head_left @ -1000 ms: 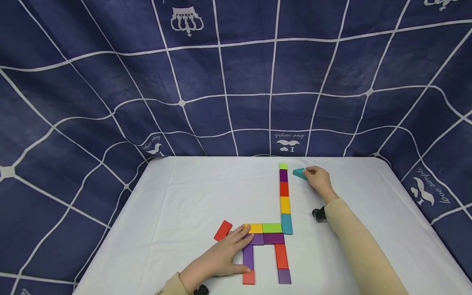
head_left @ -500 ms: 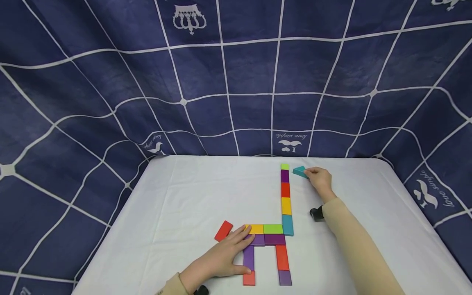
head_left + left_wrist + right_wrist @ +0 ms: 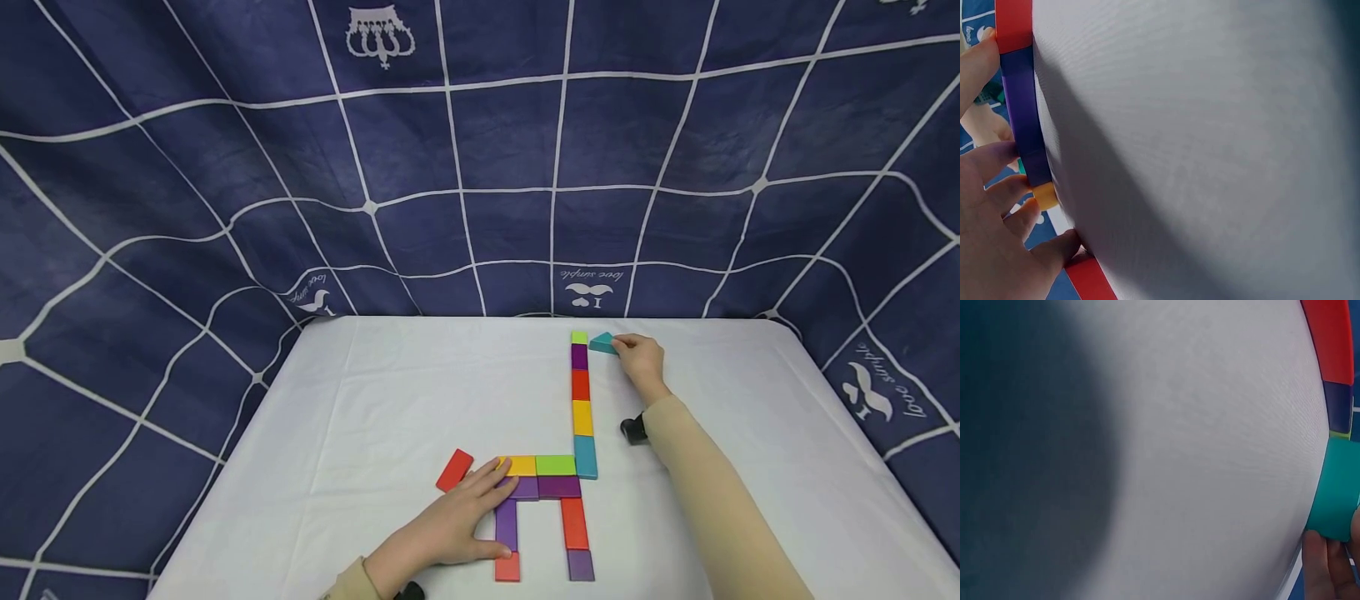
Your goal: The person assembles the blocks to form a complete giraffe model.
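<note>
My right hand (image 3: 641, 364) pinches a teal triangular block (image 3: 602, 342) at its right end, just right of the light-green block (image 3: 579, 337) topping a straight column. In the right wrist view the teal block (image 3: 1337, 487) sits beside that column, with fingers at its lower end; whether they touch is unclear. My left hand (image 3: 448, 521) lies spread over the lower blocks, its fingertips by the yellow block (image 3: 521, 466) and violet block (image 3: 527, 488). Its thumb reaches the lower red block (image 3: 507, 567). The left wrist view shows those fingers (image 3: 1010, 187) along the blocks' edge.
A loose red block (image 3: 454, 470) lies tilted by my left fingers. The column runs down through purple, red, yellow (image 3: 582, 418) and blue (image 3: 585, 457) blocks. A second leg has a red block (image 3: 574, 523) above a violet one. A white cloth (image 3: 390, 392) covers the table.
My right hand has shifted left and slightly away from me, bringing the teal block closer to the column's top and turning it a little. My left hand stays in place.
</note>
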`<state>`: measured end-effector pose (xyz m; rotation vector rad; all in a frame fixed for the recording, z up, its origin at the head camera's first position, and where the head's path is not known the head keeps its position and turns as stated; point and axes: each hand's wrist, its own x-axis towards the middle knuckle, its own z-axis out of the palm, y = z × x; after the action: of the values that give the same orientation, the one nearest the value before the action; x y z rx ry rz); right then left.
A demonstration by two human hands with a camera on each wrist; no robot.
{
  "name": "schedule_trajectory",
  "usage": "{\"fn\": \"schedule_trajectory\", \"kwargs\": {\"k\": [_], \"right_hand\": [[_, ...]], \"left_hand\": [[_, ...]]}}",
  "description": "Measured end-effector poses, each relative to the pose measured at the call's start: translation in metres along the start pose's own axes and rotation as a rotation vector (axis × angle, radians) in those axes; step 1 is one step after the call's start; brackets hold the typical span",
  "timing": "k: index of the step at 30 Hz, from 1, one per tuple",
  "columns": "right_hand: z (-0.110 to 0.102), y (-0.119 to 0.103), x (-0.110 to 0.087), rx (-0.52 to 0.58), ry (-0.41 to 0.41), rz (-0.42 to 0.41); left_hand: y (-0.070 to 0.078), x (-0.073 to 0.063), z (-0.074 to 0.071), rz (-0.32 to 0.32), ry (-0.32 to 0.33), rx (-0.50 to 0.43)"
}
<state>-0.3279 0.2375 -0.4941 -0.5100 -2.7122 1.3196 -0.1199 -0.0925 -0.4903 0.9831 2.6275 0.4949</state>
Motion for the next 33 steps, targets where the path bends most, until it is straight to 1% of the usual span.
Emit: {"fn": "schedule_trajectory", "kwargs": {"k": [8,16,26,33], "right_hand": [[0.0026,-0.0018,0.0011,-0.002,-0.008,0.010],[0.0052,-0.0039,0.0013,0.010,-0.017,0.017],[0.0057,-0.0042,0.0027,-0.011,-0.013,0.001],[0.0080,-0.0021,0.0056,-0.019,-0.006,-0.003]], "left_hand": [[-0.0001,-0.0012,0.0007,0.012,-0.003,-0.011],[-0.0012,-0.0017,0.0016,0.025,0.012,0.002],[-0.0028,-0.0004,0.0003,0.015,-0.017,-0.013],[-0.0015,0.0002,-0.0021,-0.012,-0.039,-0.029]]}}
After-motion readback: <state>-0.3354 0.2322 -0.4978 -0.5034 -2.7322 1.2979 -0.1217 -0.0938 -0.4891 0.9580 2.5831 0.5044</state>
